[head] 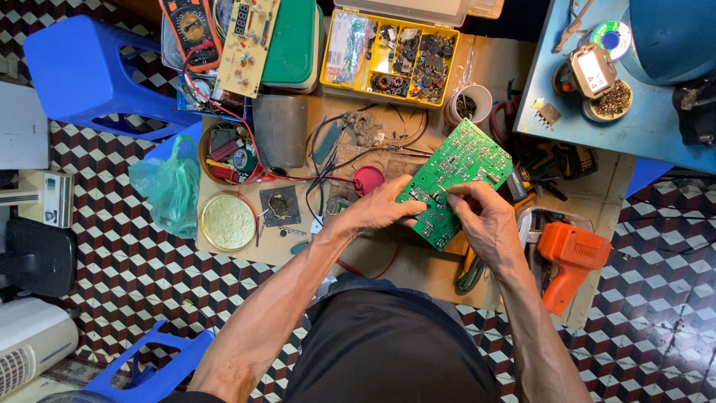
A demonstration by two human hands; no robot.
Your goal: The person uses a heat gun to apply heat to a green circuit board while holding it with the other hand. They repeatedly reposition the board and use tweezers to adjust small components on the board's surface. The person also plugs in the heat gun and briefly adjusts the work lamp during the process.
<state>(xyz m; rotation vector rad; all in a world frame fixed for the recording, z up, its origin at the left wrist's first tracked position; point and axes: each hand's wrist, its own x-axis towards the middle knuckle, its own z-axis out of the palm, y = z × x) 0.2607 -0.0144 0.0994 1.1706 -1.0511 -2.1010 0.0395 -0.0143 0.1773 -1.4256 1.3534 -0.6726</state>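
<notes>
Green board (pixel 456 179) held tilted above the low counter (pixel 418 261), near frame centre, solder side up. Left hand (pixel 380 207) at the board's 8 o'clock edge, fingers (pixel 409 195) closed on that edge, thumb over the face. Right hand (pixel 485 216) at the 5 o'clock side, fingers (pixel 456 200) pinched together on the board's surface; whether anything small sits between them cannot be told.

Outward from the board: red round lid (pixel 368 179) at 9 o'clock, just beside the left hand; tangle of dark wires (pixel 350 142) at 10 o'clock. Yellow parts box (pixel 391 56) at 12 o'clock, lid open, compartments full of small components. White cup (pixel 471 104) at 1 o'clock. Orange tool (pixel 570 257) at 4 o'clock, near the right wrist. Blue table (pixel 597 119) at 2 o'clock carrying a solder reel (pixel 613 35). Round tin (pixel 227 222) at 9 o'clock, well apart, green bag (pixel 170 186) beyond it. Blue stool (pixel 86 71) at 10 o'clock on the checkered floor (pixel 127 276).
</notes>
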